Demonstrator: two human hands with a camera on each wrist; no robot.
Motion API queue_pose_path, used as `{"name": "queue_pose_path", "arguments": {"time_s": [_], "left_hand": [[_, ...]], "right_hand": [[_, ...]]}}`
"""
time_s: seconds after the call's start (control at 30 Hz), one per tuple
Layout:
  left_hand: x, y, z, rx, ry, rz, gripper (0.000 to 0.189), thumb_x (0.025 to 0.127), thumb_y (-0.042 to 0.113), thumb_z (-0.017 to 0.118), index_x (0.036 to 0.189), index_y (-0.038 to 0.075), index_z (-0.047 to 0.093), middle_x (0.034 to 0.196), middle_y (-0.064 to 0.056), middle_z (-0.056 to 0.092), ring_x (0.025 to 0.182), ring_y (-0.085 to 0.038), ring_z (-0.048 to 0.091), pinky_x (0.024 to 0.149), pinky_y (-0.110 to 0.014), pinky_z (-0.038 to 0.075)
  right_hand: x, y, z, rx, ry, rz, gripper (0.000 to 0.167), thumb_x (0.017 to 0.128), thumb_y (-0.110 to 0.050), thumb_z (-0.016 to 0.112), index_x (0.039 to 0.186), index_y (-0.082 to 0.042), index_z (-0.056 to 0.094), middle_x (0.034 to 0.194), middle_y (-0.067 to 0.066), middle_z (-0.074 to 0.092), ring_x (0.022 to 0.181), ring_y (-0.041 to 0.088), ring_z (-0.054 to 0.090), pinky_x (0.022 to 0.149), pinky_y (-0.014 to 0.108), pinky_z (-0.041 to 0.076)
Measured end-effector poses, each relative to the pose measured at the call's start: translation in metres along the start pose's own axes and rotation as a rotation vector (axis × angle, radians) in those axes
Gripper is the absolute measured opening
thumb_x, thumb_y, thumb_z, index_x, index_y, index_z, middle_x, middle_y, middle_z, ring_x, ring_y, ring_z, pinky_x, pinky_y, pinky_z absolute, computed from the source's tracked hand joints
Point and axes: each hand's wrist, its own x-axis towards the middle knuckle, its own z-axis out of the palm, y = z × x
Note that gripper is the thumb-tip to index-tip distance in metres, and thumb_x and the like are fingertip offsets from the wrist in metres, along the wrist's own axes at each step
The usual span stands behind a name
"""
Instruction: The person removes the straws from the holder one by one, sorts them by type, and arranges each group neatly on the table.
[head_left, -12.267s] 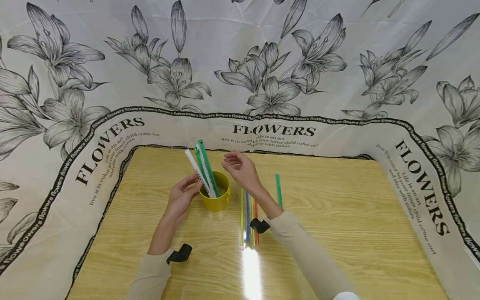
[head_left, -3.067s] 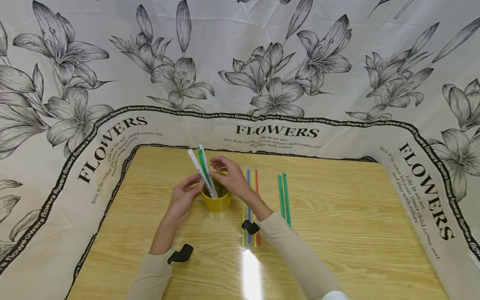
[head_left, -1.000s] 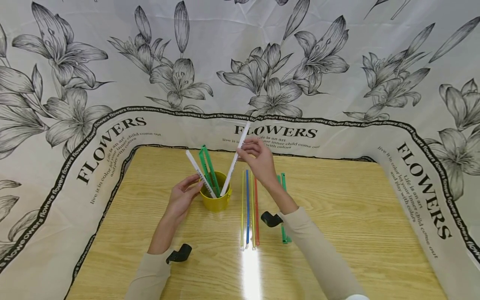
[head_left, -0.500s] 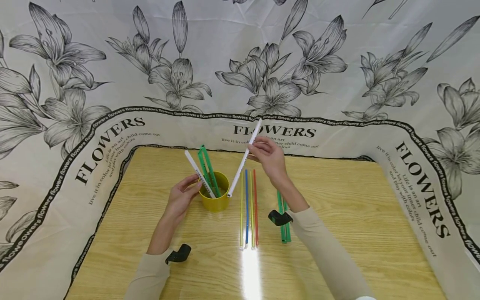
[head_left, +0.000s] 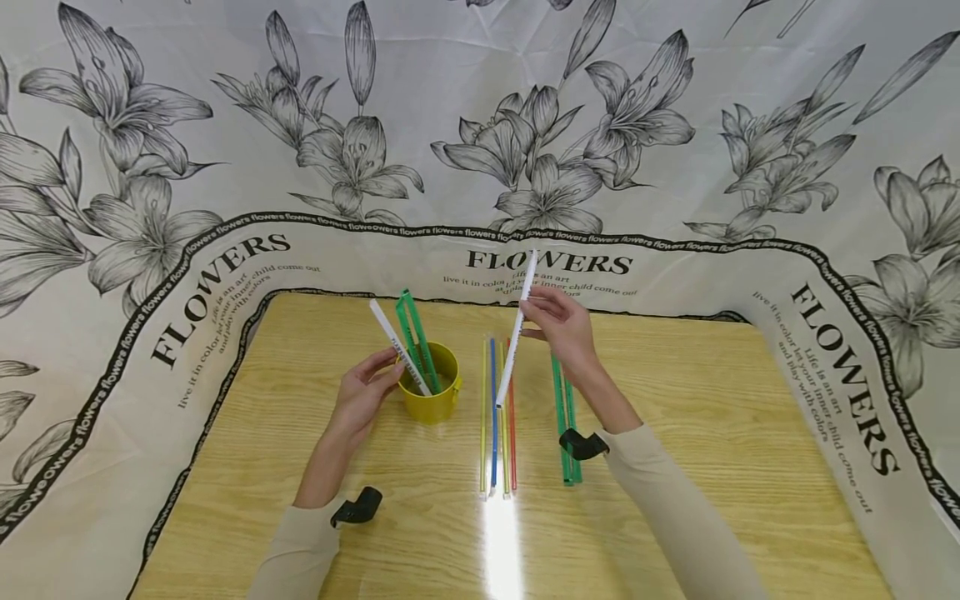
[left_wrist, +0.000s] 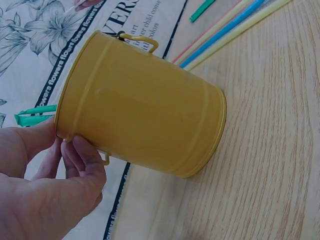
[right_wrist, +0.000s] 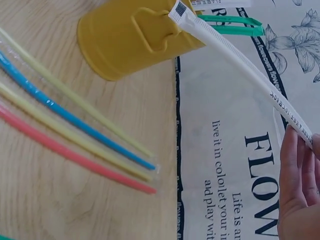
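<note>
My left hand grips the rim of a small yellow metal bucket, thumb and fingers on its wall in the left wrist view. Out of the bucket lean one white paper-wrapped straw and two green wrapped straws. Another white paper-wrapped straw is pinched near its upper part by my right hand. It hangs tilted above the coloured straws, its lower end clear of the bucket. In the right wrist view, dark print runs along this straw near the fingers.
Right of the bucket, yellow straws, a blue straw and a red straw lie side by side in clear wrappers. Farther right, partly under my right forearm, lie two green wrapped straws. A flower-printed cloth stands behind the table.
Since the oldest frame, a second green straw has joined the one on the table. Lately my right hand has drawn a white straw out of the bucket and carried it right. The left hand stays put.
</note>
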Motion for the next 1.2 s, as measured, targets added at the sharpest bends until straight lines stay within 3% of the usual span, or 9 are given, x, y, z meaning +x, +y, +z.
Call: {"name": "queue_pose_path", "arguments": {"time_s": [0.23, 0.7, 0.97, 1.2], "left_hand": [[0.000, 0.000, 0.000, 0.003, -0.006, 0.004, 0.041, 0.102, 0.003, 0.062, 0.142, -0.004, 0.054, 0.134, -0.010, 0.052, 0.111, -0.011, 0.060, 0.095, -0.023, 0.055], [0.001, -0.001, 0.000, 0.001, -0.004, 0.009, 0.042, 0.102, 0.001, 0.062, 0.143, -0.004, 0.054, 0.133, -0.010, 0.053, 0.110, -0.011, 0.060, 0.093, -0.023, 0.055], [0.002, -0.001, 0.000, -0.005, -0.001, 0.005, 0.042, 0.102, 0.001, 0.062, 0.142, -0.005, 0.054, 0.132, -0.010, 0.053, 0.103, -0.009, 0.063, 0.091, -0.022, 0.056], [0.002, 0.000, 0.000, 0.008, 0.002, 0.002, 0.042, 0.101, 0.003, 0.064, 0.142, -0.003, 0.055, 0.135, -0.010, 0.053, 0.110, -0.011, 0.060, 0.093, -0.023, 0.055]], "right_hand": [[-0.007, 0.009, -0.019, -0.039, 0.004, 0.023, 0.038, 0.096, -0.006, 0.073, 0.131, 0.005, 0.061, 0.106, 0.002, 0.073, 0.093, 0.015, 0.069, 0.083, 0.039, 0.062], [-0.022, 0.027, -0.056, -0.147, 0.040, 0.047, 0.041, 0.098, -0.011, 0.072, 0.133, 0.008, 0.061, 0.102, -0.007, 0.074, 0.090, 0.008, 0.070, 0.076, 0.027, 0.062], [-0.032, 0.038, -0.072, -0.163, 0.058, 0.078, 0.042, 0.099, -0.010, 0.070, 0.134, 0.011, 0.059, 0.100, -0.007, 0.074, 0.088, 0.007, 0.071, 0.076, 0.028, 0.063], [-0.042, 0.046, -0.085, -0.222, 0.072, 0.091, 0.044, 0.100, -0.012, 0.070, 0.135, 0.012, 0.059, 0.101, -0.008, 0.074, 0.090, 0.007, 0.070, 0.079, 0.034, 0.063]]}}
